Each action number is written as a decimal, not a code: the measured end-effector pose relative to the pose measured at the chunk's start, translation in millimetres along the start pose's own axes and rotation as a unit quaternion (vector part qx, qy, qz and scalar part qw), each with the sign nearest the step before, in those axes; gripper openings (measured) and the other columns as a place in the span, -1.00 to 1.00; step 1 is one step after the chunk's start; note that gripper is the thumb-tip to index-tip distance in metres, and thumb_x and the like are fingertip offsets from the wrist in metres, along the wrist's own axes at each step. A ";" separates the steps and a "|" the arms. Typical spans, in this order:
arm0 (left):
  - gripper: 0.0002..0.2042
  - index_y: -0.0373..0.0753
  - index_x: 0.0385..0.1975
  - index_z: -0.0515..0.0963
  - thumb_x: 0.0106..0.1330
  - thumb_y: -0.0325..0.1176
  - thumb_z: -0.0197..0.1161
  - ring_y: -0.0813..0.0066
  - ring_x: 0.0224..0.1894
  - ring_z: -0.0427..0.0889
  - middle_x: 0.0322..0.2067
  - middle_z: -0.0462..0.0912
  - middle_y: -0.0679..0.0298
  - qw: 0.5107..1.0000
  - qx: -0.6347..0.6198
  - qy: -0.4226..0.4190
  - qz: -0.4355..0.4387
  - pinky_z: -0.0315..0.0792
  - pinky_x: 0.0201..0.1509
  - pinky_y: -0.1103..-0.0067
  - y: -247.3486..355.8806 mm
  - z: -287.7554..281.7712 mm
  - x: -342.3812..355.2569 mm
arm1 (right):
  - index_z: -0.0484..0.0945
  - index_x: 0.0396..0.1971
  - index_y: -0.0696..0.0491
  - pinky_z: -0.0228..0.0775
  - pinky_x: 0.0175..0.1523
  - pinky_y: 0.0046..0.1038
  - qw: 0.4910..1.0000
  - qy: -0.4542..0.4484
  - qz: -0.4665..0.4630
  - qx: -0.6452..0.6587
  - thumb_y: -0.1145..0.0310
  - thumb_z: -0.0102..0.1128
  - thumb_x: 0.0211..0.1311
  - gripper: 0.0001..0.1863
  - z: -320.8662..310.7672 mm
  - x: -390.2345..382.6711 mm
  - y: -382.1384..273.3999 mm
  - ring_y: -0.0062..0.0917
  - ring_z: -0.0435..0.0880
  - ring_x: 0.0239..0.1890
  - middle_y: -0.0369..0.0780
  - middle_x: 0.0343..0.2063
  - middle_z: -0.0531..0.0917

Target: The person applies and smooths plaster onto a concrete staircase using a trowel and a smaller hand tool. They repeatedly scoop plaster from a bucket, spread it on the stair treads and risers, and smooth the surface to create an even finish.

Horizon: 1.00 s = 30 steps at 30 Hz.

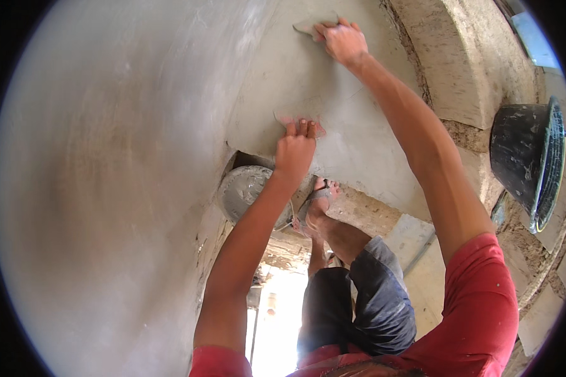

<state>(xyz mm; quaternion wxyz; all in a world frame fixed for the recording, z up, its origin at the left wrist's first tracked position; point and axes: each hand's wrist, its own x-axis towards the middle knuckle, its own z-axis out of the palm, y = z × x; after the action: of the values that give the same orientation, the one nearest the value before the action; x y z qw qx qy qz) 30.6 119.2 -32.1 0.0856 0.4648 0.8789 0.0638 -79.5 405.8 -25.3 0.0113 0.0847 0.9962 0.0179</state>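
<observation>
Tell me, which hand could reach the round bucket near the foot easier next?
Probably the left hand: it looks much nearer the bucket, while the right hand is stretched farther away.

The left hand (296, 151) and right hand (347, 44) were viewed from head height — steeply downward, near, in wide fisheye.

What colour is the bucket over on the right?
The bucket is mostly black, smeared paler in places; it shows best in the head view.
</observation>
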 end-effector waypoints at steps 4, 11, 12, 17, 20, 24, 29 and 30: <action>-0.64 -0.24 0.10 0.59 0.30 -0.39 0.20 0.16 0.05 0.67 0.01 0.70 0.18 1.000 0.021 -0.010 0.006 0.69 -0.03 0.42 4.8 -12.4 1.5 | 0.60 0.12 -0.17 0.44 0.15 -0.25 1.000 -0.008 -0.005 0.008 0.44 0.16 0.18 -0.54 -5.4 -100.8 1.2 -0.34 0.59 0.13 -0.37 0.15 0.66; -0.69 -0.23 0.09 0.57 0.38 -0.42 0.13 0.06 0.07 0.67 0.00 0.70 0.17 0.999 0.028 -0.028 0.007 0.70 -0.01 0.34 10.4 -16.9 3.4 | 0.51 0.27 -0.07 0.40 0.19 -0.28 1.000 -0.018 0.006 0.020 0.39 0.16 0.23 -0.45 -8.0 -295.2 -2.1 -0.37 0.55 0.14 -0.31 0.28 0.59; -0.70 -0.22 0.09 0.57 0.38 -0.42 0.12 0.04 0.07 0.68 0.00 0.71 0.16 0.999 0.028 -0.025 0.003 0.69 -0.01 0.33 11.0 -15.6 3.4 | 0.51 0.28 -0.06 0.39 0.20 -0.29 1.000 -0.014 0.005 0.020 0.39 0.19 0.21 -0.43 -6.3 -321.9 -3.3 -0.37 0.55 0.15 -0.30 0.28 0.59; -0.53 -0.11 0.19 0.53 0.25 -0.57 0.19 -0.01 0.10 0.66 0.10 0.67 0.26 0.999 0.040 -0.030 -0.004 0.67 0.06 0.26 11.8 -11.5 2.8 | 0.50 0.31 -0.03 0.36 0.21 -0.30 0.999 -0.022 0.012 0.025 0.38 0.29 0.14 -0.36 -2.6 -435.7 -10.3 -0.36 0.52 0.18 -0.28 0.28 0.59; -0.70 -0.20 0.08 0.57 0.37 -0.45 0.12 0.01 0.07 0.68 0.01 0.71 0.19 0.999 0.037 -0.038 0.005 0.71 -0.05 0.32 10.2 -11.9 1.4 | 0.52 0.29 -0.02 0.37 0.20 -0.30 0.998 -0.018 0.021 0.048 0.38 0.31 0.11 -0.36 -15.5 -485.3 -12.4 -0.35 0.53 0.17 -0.27 0.27 0.59; -0.68 -0.20 0.09 0.56 0.33 -0.45 0.17 0.06 0.12 0.65 0.03 0.70 0.21 0.999 0.034 -0.003 0.018 0.71 -0.05 0.32 7.1 -16.3 1.4 | 0.61 0.17 0.02 0.42 0.14 -0.30 0.994 -0.074 0.052 0.062 0.42 0.29 0.12 -0.47 -60.8 -511.0 -15.5 -0.33 0.60 0.05 -0.26 0.13 0.68; -0.46 -0.16 0.22 0.58 0.16 -0.53 0.27 0.27 0.04 0.68 0.17 0.67 0.30 0.992 0.072 0.101 0.030 0.67 0.04 0.43 6.4 -33.7 -12.0 | 0.63 0.14 0.02 0.49 0.11 -0.24 0.994 0.048 0.055 0.079 0.48 0.21 0.23 -0.56 -97.9 -367.6 -12.0 -0.22 0.66 -0.05 -0.18 0.04 0.73; -0.47 -0.15 0.21 0.60 0.14 -0.53 0.28 0.31 0.01 0.68 0.15 0.69 0.30 0.990 0.062 0.126 0.029 0.67 0.02 0.44 4.5 -38.5 -14.9 | 0.63 0.14 0.00 0.47 0.16 -0.21 0.990 0.107 0.035 0.084 0.48 0.17 0.28 -0.59 -93.5 -309.5 -14.6 -0.19 0.65 -0.03 -0.19 0.06 0.72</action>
<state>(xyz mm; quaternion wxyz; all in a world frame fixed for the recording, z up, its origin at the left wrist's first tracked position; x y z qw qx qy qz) 34.5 108.1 7.7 -0.0567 0.4827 0.8711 0.0701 220.6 335.9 73.7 -0.1034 0.1181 0.9860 -0.0567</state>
